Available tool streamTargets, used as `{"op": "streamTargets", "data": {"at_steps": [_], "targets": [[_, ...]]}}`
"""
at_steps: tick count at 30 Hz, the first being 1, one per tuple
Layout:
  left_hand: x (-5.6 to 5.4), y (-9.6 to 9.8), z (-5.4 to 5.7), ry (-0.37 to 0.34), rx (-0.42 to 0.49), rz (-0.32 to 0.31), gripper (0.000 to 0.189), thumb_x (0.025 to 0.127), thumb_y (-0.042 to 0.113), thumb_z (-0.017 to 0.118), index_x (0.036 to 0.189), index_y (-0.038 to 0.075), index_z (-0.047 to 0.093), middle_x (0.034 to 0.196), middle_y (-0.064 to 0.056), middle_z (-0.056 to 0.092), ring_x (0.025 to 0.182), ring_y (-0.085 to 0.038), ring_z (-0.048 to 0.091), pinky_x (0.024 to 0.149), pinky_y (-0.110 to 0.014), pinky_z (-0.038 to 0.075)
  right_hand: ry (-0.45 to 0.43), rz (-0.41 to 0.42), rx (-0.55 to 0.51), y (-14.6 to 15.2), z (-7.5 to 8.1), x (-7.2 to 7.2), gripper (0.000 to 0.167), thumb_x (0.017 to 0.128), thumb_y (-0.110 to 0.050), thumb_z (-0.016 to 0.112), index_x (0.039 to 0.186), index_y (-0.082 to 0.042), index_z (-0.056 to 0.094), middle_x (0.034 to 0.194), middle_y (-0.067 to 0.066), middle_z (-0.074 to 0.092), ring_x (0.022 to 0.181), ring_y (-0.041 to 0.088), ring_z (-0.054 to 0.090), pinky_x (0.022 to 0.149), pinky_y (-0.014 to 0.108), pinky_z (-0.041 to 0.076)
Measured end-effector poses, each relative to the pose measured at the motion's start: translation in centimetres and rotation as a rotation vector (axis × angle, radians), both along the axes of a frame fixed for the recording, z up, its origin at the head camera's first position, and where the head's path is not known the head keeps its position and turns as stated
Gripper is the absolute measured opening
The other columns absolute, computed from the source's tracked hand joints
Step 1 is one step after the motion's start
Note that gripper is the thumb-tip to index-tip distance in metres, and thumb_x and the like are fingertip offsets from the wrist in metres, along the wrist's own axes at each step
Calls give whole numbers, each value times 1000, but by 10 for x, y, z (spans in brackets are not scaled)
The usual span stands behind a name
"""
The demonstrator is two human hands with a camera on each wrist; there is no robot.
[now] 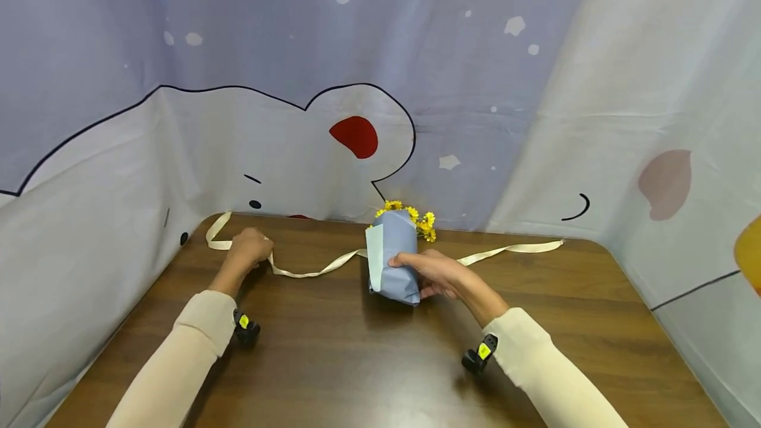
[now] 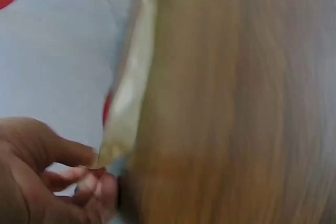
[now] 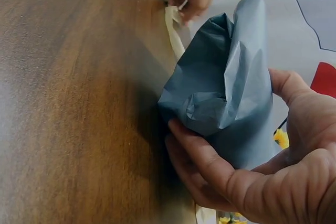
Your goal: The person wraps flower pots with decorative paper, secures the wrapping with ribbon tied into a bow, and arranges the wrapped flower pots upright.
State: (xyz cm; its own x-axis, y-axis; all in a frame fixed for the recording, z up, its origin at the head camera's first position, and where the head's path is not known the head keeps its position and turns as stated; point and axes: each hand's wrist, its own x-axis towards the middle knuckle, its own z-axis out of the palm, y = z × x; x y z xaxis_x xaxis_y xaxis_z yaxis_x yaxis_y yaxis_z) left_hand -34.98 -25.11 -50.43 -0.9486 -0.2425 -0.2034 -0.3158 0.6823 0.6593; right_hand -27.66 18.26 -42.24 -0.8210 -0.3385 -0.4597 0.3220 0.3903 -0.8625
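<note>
A small bouquet wrapped in blue-grey paper (image 1: 402,243) lies toward the back of the table, with yellow flowers (image 1: 427,222) showing at its far end. My right hand (image 1: 436,272) grips it from the right, thumb on top and fingers around the side. In the right wrist view, the folded lower end of the paper (image 3: 249,77) faces the camera. A cream ribbon (image 1: 309,275) runs beneath the bouquet and out to both sides. At the left, my left hand (image 1: 250,247) pinches the ribbon; the left wrist view shows the ribbon (image 2: 131,87) between thumb and fingers.
The brown wooden table (image 1: 333,362) has rounded far corners. A printed curtain (image 1: 267,137) hangs right behind it and at both sides. The ribbon's right end reaches near the table's far right corner.
</note>
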Motion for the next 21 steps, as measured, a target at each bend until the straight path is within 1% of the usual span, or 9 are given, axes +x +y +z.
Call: {"op": "streamTargets", "data": {"at_steps": [2, 4, 6, 7, 8, 11, 14, 18, 21], "targets": [[13, 15, 18, 84, 309, 27, 28, 105, 7, 56, 124, -11, 66, 114, -21, 64, 83, -19, 66, 67, -24, 60, 0, -5, 9, 0, 1, 0, 69, 97, -42, 77, 142, 6, 59, 125, 19, 74, 105, 27, 75, 84, 38, 69], [27, 31, 41, 135, 714, 68, 41, 110, 2, 52, 148, -13, 52, 127, -17, 56, 94, -16, 63, 79, -20, 60, 4, -8, 17, -1, 3, 1, 69, 97, -42, 77, 143, 6, 59, 127, 19, 73, 107, 27, 74, 86, 40, 69], [36, 46, 60, 148, 1064, 127, 42, 113, 0, 46, 153, -10, 43, 129, -11, 51, 96, -13, 61, 85, -17, 56, 10, -10, 24, -2, 3, 1, 69, 97, -42, 77, 142, 6, 59, 128, 19, 73, 108, 28, 74, 86, 41, 69], [37, 52, 66, 153, 1179, 151, 34, 115, 2, 44, 148, -4, 46, 123, -7, 51, 92, -11, 59, 84, -17, 55, 14, -8, 26, -3, 4, 2, 68, 97, -42, 77, 142, 6, 59, 127, 20, 73, 108, 28, 74, 87, 42, 69], [38, 57, 71, 166, 1225, 156, 25, 117, 7, 42, 141, 3, 49, 117, -4, 50, 86, -10, 56, 79, -16, 52, 17, -7, 28, -3, 4, 2, 68, 97, -41, 77, 141, 7, 60, 127, 20, 74, 108, 28, 74, 87, 42, 69], [37, 78, 82, 270, 1178, 108, 10, 120, 18, 44, 120, 11, 51, 91, 5, 45, 66, -5, 42, 60, -17, 38, 30, -1, 32, -4, 4, 3, 66, 97, -41, 77, 139, 7, 61, 125, 20, 73, 106, 28, 74, 85, 42, 70], [32, 109, 93, 367, 1007, -20, 22, 121, 21, 48, 132, 6, 59, 80, 8, 43, 56, -2, 34, 52, -15, 31, 38, 1, 36, -5, 3, 3, 66, 97, -41, 78, 138, 7, 61, 124, 20, 73, 104, 28, 74, 83, 42, 70], [27, 157, 115, 458, 766, -228, 36, 120, 17, 51, 152, 5, 63, 91, 4, 54, 61, -5, 38, 56, -18, 35, 50, 2, 52, -8, 3, 4, 65, 96, -42, 79, 136, 7, 61, 121, 19, 74, 101, 28, 75, 83, 42, 70], [24, 197, 130, 535, 537, -466, 36, 121, 16, 51, 151, 11, 69, 119, -5, 71, 80, -10, 55, 73, -23, 46, 63, 4, 68, -9, 4, 5, 63, 96, -43, 79, 132, 6, 63, 117, 17, 75, 99, 26, 75, 83, 42, 70]]}}
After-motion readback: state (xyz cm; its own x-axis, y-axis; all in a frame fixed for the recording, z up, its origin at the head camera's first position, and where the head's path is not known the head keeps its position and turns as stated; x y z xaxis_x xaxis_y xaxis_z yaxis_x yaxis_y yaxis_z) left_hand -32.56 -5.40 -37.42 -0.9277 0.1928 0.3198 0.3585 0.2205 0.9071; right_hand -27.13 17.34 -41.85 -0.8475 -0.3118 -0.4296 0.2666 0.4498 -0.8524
